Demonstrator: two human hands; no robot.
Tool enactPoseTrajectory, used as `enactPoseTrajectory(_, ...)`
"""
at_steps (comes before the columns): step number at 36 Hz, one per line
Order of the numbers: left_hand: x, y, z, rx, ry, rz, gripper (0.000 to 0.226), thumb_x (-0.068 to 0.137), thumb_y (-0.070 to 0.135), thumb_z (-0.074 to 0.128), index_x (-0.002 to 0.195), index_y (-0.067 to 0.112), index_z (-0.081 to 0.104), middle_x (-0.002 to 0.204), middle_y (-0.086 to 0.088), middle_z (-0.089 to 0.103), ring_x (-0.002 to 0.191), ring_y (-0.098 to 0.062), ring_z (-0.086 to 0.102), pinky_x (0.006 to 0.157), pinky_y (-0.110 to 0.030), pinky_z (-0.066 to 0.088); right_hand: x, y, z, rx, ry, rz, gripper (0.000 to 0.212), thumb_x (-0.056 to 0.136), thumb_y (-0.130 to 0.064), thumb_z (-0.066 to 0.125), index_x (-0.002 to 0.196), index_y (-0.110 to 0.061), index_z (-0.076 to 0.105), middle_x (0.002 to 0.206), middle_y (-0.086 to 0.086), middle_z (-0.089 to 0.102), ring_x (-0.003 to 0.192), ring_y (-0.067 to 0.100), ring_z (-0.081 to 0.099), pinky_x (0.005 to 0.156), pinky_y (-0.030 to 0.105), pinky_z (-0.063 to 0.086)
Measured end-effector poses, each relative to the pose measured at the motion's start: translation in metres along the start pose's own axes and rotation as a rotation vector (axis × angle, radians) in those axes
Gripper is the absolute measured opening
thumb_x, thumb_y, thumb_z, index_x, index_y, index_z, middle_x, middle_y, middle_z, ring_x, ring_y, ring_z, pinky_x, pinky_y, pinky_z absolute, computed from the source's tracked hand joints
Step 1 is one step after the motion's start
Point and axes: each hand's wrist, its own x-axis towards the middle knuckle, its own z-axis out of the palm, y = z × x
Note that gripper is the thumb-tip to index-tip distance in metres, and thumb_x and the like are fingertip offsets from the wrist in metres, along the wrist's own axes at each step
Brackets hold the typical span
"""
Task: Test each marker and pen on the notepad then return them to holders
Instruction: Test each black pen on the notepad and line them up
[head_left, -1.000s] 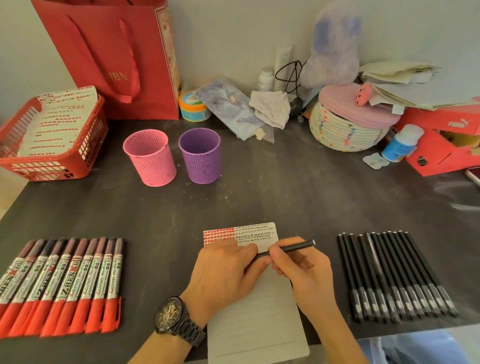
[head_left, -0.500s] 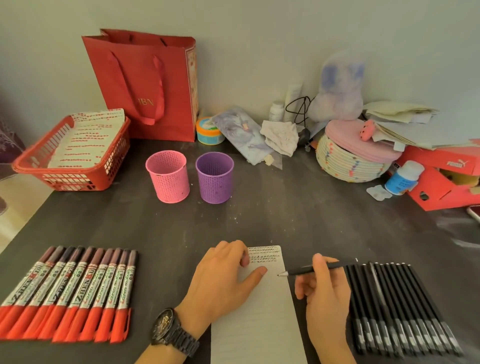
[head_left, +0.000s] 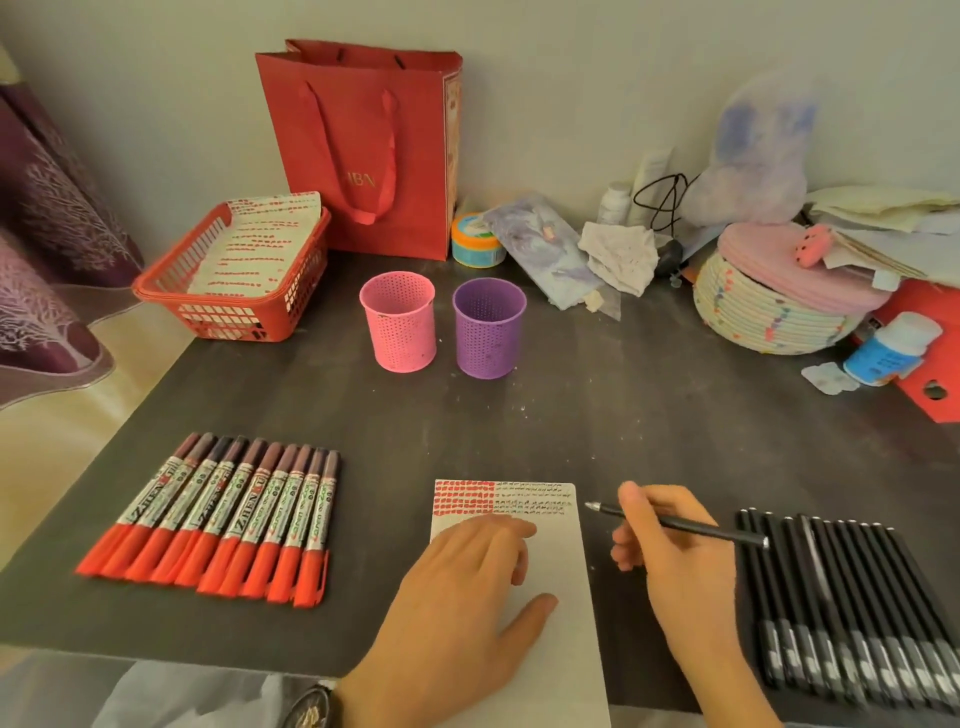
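The notepad (head_left: 563, 566) is laid at the front edge of the bench (head_left: 597, 415), near the middle, and red and black test marks are seen across its top. The left hand (head_left: 467, 597) is rested flat on the pad, its fingers spread and relaxed, with nothing gripped. Just beside the pad's right edge, a pen (head_left: 691, 527) is gripped by the right hand (head_left: 670, 566), pinched between thumb and fingers. It is held nearly level, with its bare tip pointed left toward the pad's upper right corner. Whether the tip is touching anything cannot be told.

A row of red-ended markers (head_left: 218, 519) is lined up side by side toward the front left corner of the bench, well apart from the pad. A row of black pens (head_left: 852, 597) is laid side by side toward the front right corner, just beside the right hand.

Further back, near the middle of the bench, a pink holder (head_left: 399, 322) and a purple holder (head_left: 488, 327) are stood upright just beside each other, the pink one on the left. At the back left edge a red basket (head_left: 234, 312) holding marked sheets is placed, and a red bag (head_left: 363, 150) is stood beside it against the wall.
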Motion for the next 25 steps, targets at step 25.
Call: enactPoseTrajectory(25,0.025,0.017,0.038,0.055,0.072,0.104,0.028,0.091,0.060,0.040,0.092,0.041,0.019,0.136,0.013,0.059,0.123,-0.012,0.057,0.098,-0.026,0.038,0.036,0.025,0.017,-0.286,0.056,-0.025,0.034,0.090,-0.029,0.071,0.062,-0.018,0.055,0.047,-0.001,0.061,0.044,0.006,0.060,0.053,0.016,0.046)
